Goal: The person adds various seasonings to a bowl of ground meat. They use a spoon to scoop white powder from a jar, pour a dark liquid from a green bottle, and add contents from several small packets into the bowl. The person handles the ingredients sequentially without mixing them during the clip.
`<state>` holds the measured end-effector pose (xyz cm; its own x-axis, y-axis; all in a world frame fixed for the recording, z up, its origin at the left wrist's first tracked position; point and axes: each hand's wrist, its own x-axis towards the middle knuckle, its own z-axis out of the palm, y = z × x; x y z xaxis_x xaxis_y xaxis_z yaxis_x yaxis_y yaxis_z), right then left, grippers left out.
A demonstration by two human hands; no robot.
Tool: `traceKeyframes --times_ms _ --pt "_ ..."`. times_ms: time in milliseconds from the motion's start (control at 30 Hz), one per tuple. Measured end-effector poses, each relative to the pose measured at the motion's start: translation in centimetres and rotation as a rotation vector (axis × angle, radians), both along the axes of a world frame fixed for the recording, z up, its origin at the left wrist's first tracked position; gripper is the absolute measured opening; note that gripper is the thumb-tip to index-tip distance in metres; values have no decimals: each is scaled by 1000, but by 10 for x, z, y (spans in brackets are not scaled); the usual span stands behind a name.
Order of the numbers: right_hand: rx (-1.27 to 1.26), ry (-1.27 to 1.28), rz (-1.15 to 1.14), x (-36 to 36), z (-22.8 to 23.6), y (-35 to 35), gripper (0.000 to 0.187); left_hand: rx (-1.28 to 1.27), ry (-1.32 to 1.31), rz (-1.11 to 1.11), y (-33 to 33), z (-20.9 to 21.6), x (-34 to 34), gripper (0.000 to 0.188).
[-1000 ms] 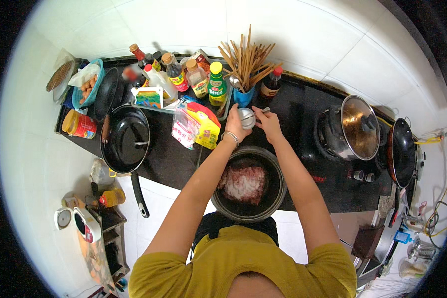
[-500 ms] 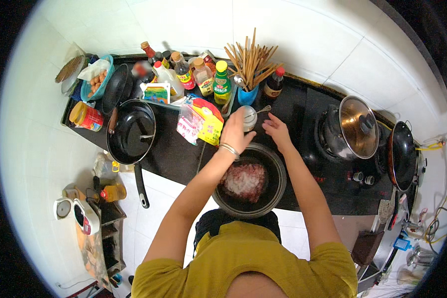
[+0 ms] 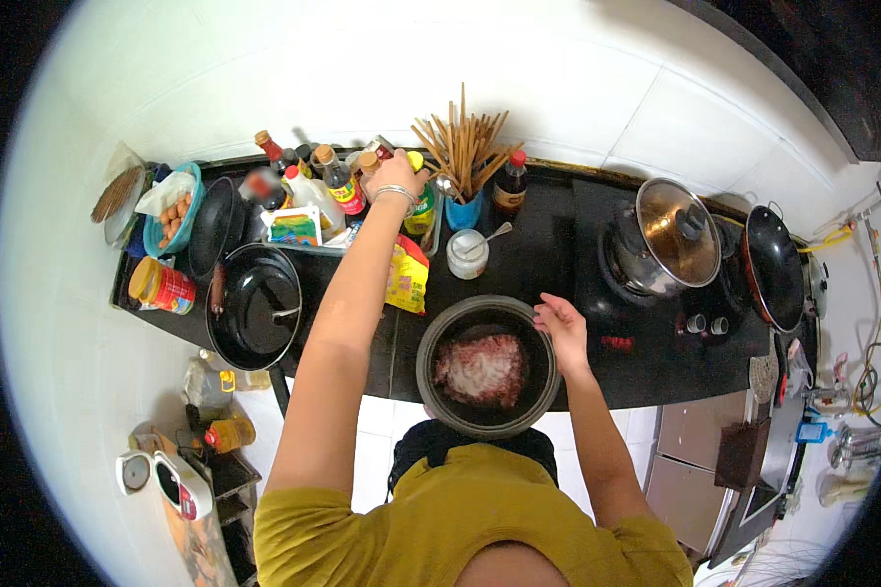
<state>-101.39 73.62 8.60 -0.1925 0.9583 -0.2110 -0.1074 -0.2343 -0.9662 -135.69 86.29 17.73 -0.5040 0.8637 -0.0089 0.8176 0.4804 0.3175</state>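
Observation:
My left hand [image 3: 394,178] reaches over the row of bottles at the back, among the brown-capped bottle [image 3: 369,162] and the yellow-capped green bottle [image 3: 421,210]. Its fingers are partly hidden, so whether it grips a bottle is unclear. My right hand [image 3: 564,328] hovers at the right rim of a dark round pot [image 3: 431,391], fingers loosely apart and holding nothing. Inside the pot lies pinkish-red minced meat [image 3: 480,370] with white powder on top. Behind it stands a glass jar [image 3: 467,256] of white contents with a spoon [image 3: 497,233] sticking out.
My left forearm partly covers a yellow-and-red bag [image 3: 408,279]. A blue cup of chopsticks [image 3: 465,212] stands beside a dark red-capped bottle [image 3: 509,186]. A frying pan [image 3: 255,338] lies left; a lidded pot [image 3: 646,264] and a wok [image 3: 775,264] stand right. Eggs [image 3: 173,217] fill a blue basket.
My left hand has left the jar and moved back and left to the bottles. My right hand has come nearer, from beside the spoon to the pot's rim.

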Motion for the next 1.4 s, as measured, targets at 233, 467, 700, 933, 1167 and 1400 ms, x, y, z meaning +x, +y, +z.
traceKeyframes --times_ms 233,467,700,933,1167,1400 --pt "16 -11 -47 4 7 -10 28 118 -7 -78 -5 -20 -22 49" --pt "67 11 5 -3 18 -3 28 466 8 -123 -45 42 -18 43" --pt "139 101 139 -21 53 -9 25 631 149 -219 -112 150 15 37" --pt "575 -107 279 -37 91 -32 68 588 -217 -450 -192 223 83 28" --pt "637 -76 653 -21 123 -58 71 469 -704 -498 -243 190 138 26" --pt "417 85 863 41 91 -72 64 455 -933 -793 -265 158 178 40"
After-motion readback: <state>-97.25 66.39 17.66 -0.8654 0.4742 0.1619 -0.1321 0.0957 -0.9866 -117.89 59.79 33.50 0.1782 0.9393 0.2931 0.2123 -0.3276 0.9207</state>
